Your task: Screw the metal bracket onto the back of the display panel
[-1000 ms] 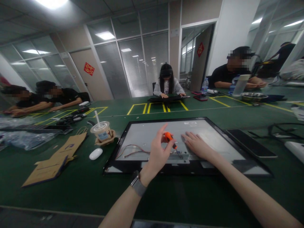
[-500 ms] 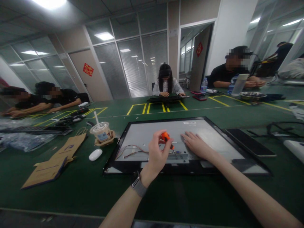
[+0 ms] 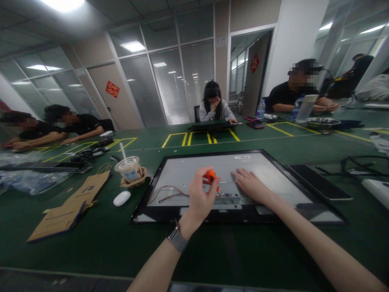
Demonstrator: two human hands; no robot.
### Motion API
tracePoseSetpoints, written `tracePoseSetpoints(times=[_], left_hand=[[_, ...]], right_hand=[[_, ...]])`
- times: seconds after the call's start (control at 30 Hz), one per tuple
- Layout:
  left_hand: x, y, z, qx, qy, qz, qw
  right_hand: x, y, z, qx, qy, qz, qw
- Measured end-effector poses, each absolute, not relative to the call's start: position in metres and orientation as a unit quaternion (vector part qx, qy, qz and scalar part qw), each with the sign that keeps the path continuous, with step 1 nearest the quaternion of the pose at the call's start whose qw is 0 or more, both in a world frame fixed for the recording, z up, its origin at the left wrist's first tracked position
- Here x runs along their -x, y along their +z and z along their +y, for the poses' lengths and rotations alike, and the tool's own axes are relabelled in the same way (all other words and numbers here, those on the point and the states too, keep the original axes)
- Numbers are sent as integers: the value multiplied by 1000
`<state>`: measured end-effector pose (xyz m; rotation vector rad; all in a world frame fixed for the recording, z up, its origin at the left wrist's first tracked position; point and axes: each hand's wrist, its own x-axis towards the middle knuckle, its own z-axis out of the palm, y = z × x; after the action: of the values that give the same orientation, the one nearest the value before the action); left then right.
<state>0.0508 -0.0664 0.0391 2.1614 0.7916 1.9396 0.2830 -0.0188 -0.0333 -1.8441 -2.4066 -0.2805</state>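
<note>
A single head-worn camera sits above and behind the left hand (image 3: 199,194) and right hand (image 3: 251,185), close to them, looking forward and down along both forearms. Its wide view runs past the hands across the green table (image 3: 100,247) to seated people (image 3: 212,106) and glass walls (image 3: 170,81) well beyond them

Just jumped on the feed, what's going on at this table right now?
A person has a flat display panel lying back-up on the green table. The left hand grips an orange screwdriver, tip down at the metal bracket near the panel's near edge. The right hand lies flat and open on the panel beside it. Loose wires trail left of the bracket. Other people sit at the far side of the table.
</note>
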Motion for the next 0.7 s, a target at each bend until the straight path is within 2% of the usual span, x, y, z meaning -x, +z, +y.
tracePoseSetpoints(times=[0.43, 0.7], left_hand=[[-45, 39, -62, -747, 614, 250, -43], [-47, 35, -61, -770, 578, 263, -50]], right_hand=[[-282, -32, -21, 603, -97, -790, 54], [-282, -32, -20, 599, -99, -793, 55]])
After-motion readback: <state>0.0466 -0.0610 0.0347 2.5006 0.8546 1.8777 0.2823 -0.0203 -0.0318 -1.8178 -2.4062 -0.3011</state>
